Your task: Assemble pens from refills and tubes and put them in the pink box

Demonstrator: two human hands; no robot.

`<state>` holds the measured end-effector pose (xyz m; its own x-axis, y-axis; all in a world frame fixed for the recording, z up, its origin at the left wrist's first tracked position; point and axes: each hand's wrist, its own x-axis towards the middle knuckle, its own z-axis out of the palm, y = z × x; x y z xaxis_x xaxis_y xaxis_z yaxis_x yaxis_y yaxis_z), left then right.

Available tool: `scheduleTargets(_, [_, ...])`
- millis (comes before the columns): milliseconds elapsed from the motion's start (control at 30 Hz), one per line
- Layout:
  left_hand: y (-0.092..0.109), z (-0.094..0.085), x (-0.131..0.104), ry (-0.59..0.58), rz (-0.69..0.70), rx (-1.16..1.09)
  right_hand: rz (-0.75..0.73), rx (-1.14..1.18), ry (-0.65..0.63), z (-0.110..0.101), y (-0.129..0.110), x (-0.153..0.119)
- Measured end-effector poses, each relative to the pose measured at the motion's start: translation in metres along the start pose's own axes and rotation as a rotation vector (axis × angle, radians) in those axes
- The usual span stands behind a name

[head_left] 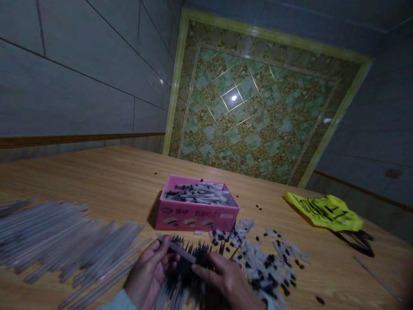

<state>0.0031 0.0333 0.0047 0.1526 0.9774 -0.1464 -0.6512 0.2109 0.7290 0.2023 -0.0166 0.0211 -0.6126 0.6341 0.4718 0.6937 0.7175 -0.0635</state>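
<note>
My left hand pinches one end of a translucent tube between thumb and fingers. The tube slants down to the right. Beside its lower end is my right hand, its thumb and index finger close together; what they grip is too small to tell. Beneath both hands lies a pile of dark, pointed thin pieces. Just beyond them stands a pink box filled with pale tubes with dark ends.
Many long clear tubes spread over the left of the wooden table. Small white and black pieces are scattered at the right. Farther right are a yellow bag, a black strap and a thin stick.
</note>
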Motion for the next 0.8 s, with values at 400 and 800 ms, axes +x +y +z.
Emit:
scheduleTargets(400, [0.001, 0.004, -0.004, 0.112, -0.081, -0.164, -0.047, -0.099, 0.118, 0.001, 0.003, -0.003])
scheduleTargets(800, [0.006, 0.006, -0.003, 0.172, -0.14, -0.255, 0.197, 0.359, 0.95, -0.058, -0.041, 0.011])
